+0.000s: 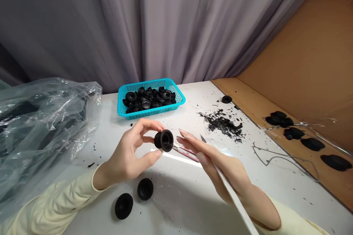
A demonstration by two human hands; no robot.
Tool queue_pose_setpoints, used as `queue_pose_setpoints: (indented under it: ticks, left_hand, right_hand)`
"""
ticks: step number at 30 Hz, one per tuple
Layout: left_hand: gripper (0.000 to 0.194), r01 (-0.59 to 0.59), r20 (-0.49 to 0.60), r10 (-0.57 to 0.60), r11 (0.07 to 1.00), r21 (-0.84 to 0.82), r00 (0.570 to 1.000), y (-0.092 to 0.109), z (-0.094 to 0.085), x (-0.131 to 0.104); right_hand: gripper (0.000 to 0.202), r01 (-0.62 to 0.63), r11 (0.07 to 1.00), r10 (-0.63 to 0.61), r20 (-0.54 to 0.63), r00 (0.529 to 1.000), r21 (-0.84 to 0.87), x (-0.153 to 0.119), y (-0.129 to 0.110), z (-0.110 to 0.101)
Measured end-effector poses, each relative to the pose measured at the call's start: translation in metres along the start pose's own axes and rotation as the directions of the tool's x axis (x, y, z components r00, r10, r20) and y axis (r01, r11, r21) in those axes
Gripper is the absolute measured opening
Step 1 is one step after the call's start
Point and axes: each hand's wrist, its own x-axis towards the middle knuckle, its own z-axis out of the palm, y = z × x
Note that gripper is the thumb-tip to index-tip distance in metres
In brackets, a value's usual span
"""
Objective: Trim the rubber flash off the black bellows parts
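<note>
My left hand (132, 154) pinches a black ribbed rubber piece (166, 140) between thumb and fingers, its round open end turned toward the camera. To the right of it, my right hand (217, 165) is closed around a long, thin, pale tool (234, 200) with a pointed tip; what the tool is cannot be made out fully. The right fingertips are near the rubber piece but apart from it. Pink-handled scissors (187, 153) lie on the table between the hands. Two more black rubber pieces (145, 189) (124, 206) rest below my left hand.
A turquoise basket (151, 112) full of black rubber pieces stands at the back. Clear plastic sheeting (55, 117) covers the left side. Black scraps (223, 125) and a single ring (226, 99) lie at right, near a bent wire (284, 158) and several black pieces (312, 144).
</note>
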Motion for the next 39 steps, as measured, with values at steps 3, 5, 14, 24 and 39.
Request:
queue_pose_setpoints:
  ticks: [3, 5, 14, 24, 39]
  left_hand:
    - [0.038, -0.152, 0.036, 0.148, 0.966, 0.211, 0.988, 0.004, 0.008, -0.002]
    - [0.04, -0.223, 0.068, 0.212, 0.929, 0.294, 0.975, 0.006, 0.011, -0.002]
    - [0.041, -0.377, 0.074, 0.381, 0.832, 0.407, 0.922, -0.002, 0.013, 0.0]
    - [0.038, -0.452, 0.084, 0.467, 0.773, 0.444, 0.88, -0.004, 0.015, 0.0]
    - [0.039, -0.56, 0.112, 0.617, 0.605, 0.565, 0.779, -0.009, 0.018, 0.001]
  right_hand:
    - [0.045, -0.042, 0.992, 0.051, -0.067, 0.996, 0.121, 0.0, 0.002, 0.004]
    - [0.044, -0.054, 0.987, 0.067, -0.081, 0.995, 0.152, 0.0, 0.004, 0.006]
    - [0.047, -0.054, 0.979, 0.061, -0.027, 0.998, 0.194, -0.001, 0.009, 0.004]
    - [0.05, -0.043, 0.98, 0.044, -0.001, 0.999, 0.195, -0.001, 0.007, 0.004]
    - [0.048, 0.0, 0.986, 0.008, -0.046, 0.999, 0.164, -0.006, 0.01, 0.002]
